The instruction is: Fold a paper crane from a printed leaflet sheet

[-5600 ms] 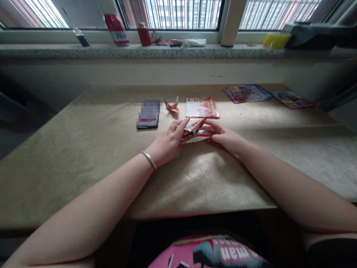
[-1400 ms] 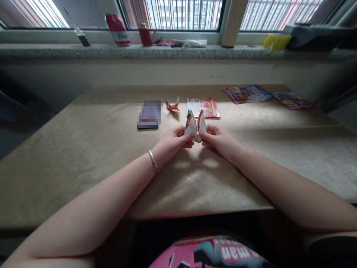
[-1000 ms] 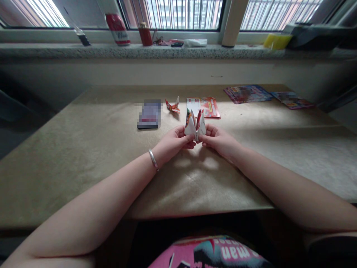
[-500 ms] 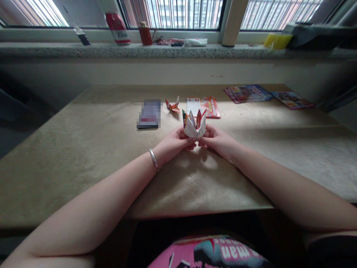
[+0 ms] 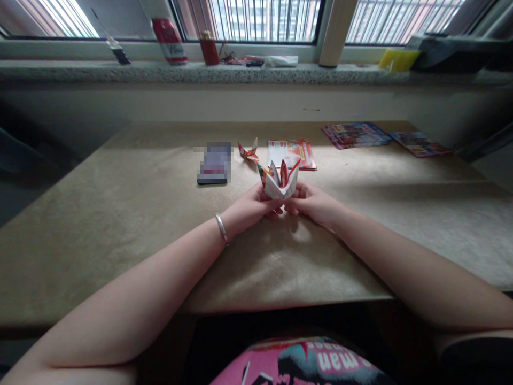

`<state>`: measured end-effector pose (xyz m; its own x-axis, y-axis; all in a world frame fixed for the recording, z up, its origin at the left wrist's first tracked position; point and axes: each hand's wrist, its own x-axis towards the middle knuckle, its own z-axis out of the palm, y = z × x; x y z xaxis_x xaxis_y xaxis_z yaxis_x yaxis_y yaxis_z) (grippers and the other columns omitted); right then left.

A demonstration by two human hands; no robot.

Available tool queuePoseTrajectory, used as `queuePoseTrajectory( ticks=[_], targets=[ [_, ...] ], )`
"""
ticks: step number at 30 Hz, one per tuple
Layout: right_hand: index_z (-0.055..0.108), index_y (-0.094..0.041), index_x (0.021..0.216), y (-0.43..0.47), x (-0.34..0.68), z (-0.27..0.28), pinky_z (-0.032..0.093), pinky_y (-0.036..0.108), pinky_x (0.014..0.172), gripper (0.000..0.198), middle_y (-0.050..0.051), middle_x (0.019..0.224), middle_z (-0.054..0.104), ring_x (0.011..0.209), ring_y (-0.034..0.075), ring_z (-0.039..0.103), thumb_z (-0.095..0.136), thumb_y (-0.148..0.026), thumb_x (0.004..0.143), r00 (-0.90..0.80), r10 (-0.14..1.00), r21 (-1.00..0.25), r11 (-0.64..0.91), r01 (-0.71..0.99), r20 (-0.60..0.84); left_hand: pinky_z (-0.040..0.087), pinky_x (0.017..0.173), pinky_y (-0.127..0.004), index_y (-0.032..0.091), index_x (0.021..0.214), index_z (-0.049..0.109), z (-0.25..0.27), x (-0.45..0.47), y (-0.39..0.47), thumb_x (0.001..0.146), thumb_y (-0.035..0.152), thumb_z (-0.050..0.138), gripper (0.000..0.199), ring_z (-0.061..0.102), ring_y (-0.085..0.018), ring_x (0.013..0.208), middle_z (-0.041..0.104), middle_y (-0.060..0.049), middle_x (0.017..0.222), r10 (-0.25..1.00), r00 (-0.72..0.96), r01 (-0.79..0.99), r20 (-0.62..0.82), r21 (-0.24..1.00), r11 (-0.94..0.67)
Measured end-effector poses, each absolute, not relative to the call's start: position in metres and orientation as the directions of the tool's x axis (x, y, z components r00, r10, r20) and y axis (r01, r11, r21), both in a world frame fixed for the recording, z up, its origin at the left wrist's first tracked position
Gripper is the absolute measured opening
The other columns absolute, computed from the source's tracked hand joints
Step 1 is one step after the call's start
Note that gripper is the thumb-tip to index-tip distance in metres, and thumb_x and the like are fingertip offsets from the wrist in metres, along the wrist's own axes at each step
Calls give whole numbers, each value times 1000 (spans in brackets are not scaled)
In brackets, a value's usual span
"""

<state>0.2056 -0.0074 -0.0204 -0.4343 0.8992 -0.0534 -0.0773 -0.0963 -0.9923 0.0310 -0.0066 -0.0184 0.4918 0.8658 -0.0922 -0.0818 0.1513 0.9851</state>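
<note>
Between my two hands is a folded paper piece [image 5: 279,184], white outside with red, orange and green print on its pointed flaps, which stand up and spread apart. My left hand [image 5: 258,203], with a silver bracelet on its wrist, pinches its lower left side. On the lower right my right hand [image 5: 308,199] grips it with thumb and fingers. The fingertips behind the paper are partly hidden. Just beyond lies a smaller orange-red folded paper figure [image 5: 249,153] with pointed tips. Printed orange and white paper sheets [image 5: 294,152] lie flat behind the held piece.
A phone-like dark rectangle [image 5: 215,163], blurred out, lies left of the paper figure. Colourful printed sheets [image 5: 356,133] rest at the back right of the table [image 5: 100,224]. On the stone windowsill [image 5: 240,75] stand a red can [image 5: 169,41], a red lighter-like container [image 5: 209,49] and a yellow object [image 5: 399,59].
The upper flaps of the held paper have spread wider to both sides, and its front edge has opened lower. Both hands stay nearly in place.
</note>
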Motion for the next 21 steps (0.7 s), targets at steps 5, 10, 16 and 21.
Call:
queuePoseTrajectory(
  ticks=[5,10,16,21],
  targets=[
    [50,-21,93,-7,205,-22,31,18,41,41,-9,59,57,47,7,48,77,-24,62,-434,896,-994,-109,-18,-90,45,53,-20,14,95,53,-15,34,-7,59,33,86,52,55,-8,55,62,2,71,858,506,-71,-92,986,148],
    [50,-21,94,-5,206,-21,30,18,39,43,-8,59,58,44,6,45,79,-28,63,-508,857,-992,-121,-42,-83,47,53,-20,15,97,55,-18,31,-6,69,40,80,46,59,-10,57,62,1,71,856,507,-66,-105,985,160],
    [57,-20,95,-6,206,-21,35,18,41,41,-7,65,58,46,5,46,80,-30,63,-471,877,-985,-149,-88,-90,46,51,-19,16,96,59,-23,28,-3,71,63,72,55,59,-9,60,63,-1,78,888,450,-85,-94,986,147],
    [57,-20,83,-5,207,-24,46,20,50,44,-4,66,60,56,9,55,79,-54,65,-391,906,-955,-243,-170,-161,46,55,-19,15,96,63,-25,28,-1,69,57,76,52,57,-8,60,63,-1,79,884,454,-67,-114,985,162]
  ],
)
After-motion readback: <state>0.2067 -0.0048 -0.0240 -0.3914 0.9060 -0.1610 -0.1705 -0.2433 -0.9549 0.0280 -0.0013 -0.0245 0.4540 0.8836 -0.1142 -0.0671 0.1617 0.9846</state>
